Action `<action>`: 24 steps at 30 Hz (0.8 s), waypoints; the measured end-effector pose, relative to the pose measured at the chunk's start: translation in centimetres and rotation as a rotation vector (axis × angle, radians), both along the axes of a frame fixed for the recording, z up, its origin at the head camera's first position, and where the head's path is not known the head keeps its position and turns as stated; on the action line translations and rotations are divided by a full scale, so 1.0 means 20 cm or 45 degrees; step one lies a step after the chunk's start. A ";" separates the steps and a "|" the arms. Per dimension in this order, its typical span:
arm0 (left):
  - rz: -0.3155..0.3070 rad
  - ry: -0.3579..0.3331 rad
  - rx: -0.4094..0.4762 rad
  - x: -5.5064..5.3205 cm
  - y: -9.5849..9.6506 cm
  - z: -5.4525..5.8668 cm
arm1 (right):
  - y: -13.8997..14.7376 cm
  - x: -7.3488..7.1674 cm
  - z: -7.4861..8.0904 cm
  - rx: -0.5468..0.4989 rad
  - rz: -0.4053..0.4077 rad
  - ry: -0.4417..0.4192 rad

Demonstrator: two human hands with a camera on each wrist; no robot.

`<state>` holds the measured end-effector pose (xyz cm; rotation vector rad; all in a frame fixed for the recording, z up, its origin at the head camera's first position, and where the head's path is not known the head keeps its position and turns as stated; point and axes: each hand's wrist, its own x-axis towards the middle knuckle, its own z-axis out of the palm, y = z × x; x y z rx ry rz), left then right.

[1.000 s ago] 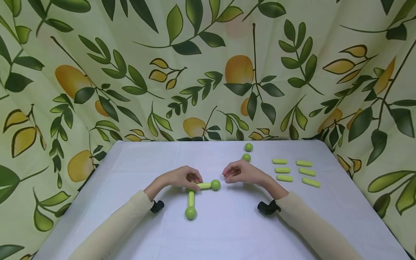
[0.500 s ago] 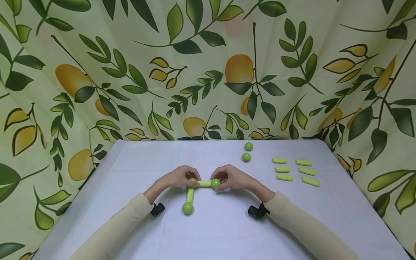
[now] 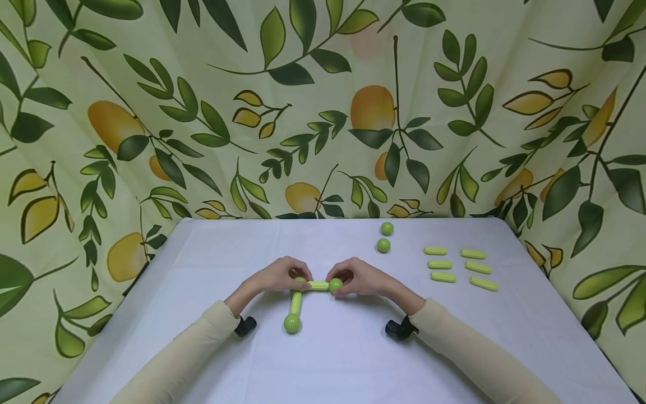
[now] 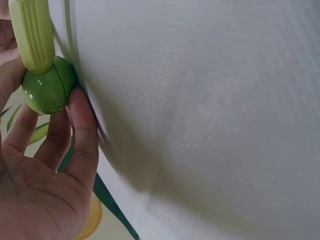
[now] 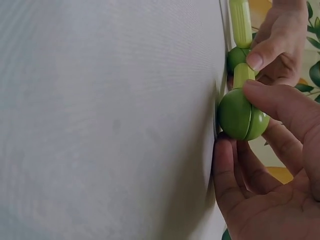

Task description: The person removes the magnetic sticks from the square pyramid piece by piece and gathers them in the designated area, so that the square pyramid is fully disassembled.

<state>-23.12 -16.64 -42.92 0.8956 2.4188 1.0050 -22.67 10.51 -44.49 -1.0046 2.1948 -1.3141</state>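
My left hand [image 3: 280, 274] pinches the green corner ball [image 4: 47, 90] of an L-shaped piece built from light green ribbed rods and darker green balls. From that corner one rod [image 3: 295, 303] runs toward me to a ball [image 3: 292, 323] lying on the table. The other rod [image 3: 318, 285] extends right to an end ball [image 5: 242, 114]. My right hand [image 3: 364, 276] grips this end ball, its thumb on the near side by the rod's end. In the head view, fingers partly cover both held balls.
Two loose green balls, a far one [image 3: 387, 228] and a nearer one [image 3: 383, 245], lie toward the back of the white table [image 3: 333, 359]. Several loose rods [image 3: 443, 277] lie in two columns on the right. A leaf-patterned cloth [image 3: 313, 140] hangs behind and beside the table.
My right hand has moved left and taken hold of the end ball. The near ball of the L-shaped piece has shifted slightly left and away from me. The left hand stays at the corner.
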 end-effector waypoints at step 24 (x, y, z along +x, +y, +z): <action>-0.016 -0.004 0.000 0.00 0.00 0.01 | 0.11 0.00 0.01 0.030 -0.041 -0.012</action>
